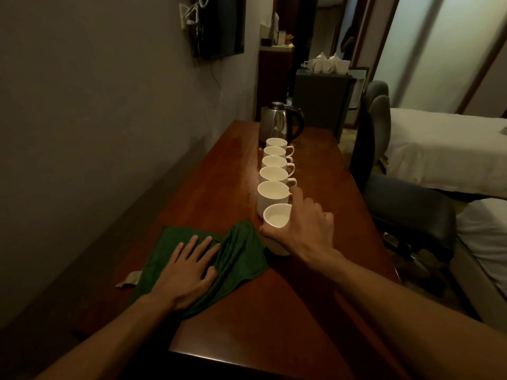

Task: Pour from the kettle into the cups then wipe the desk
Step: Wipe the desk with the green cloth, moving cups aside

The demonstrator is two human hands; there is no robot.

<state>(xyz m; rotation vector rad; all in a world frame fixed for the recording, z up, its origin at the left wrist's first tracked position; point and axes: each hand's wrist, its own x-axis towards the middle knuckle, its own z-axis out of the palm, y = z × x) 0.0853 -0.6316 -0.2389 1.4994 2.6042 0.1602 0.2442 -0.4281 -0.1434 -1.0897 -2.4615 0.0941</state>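
Several white cups stand in a row down the middle of the reddish wooden desk [315, 165]. The nearest cup [277, 216] holds liquid, and my right hand [304, 229] is wrapped around its side, thumb on the left and forefinger stretched past the rim. Behind the row's far end stands the steel kettle [277, 124] with its black handle to the right. A green cloth [236, 259] lies crumpled on the desk near the left edge. My left hand [189, 272] rests flat on the cloth with fingers spread.
A wet sheen runs along the desk left of the cups. A scrap of paper [129, 279] pokes out beside the cloth. A wall runs along the left, an office chair [406, 204] stands right of the desk, with a bed beyond it.
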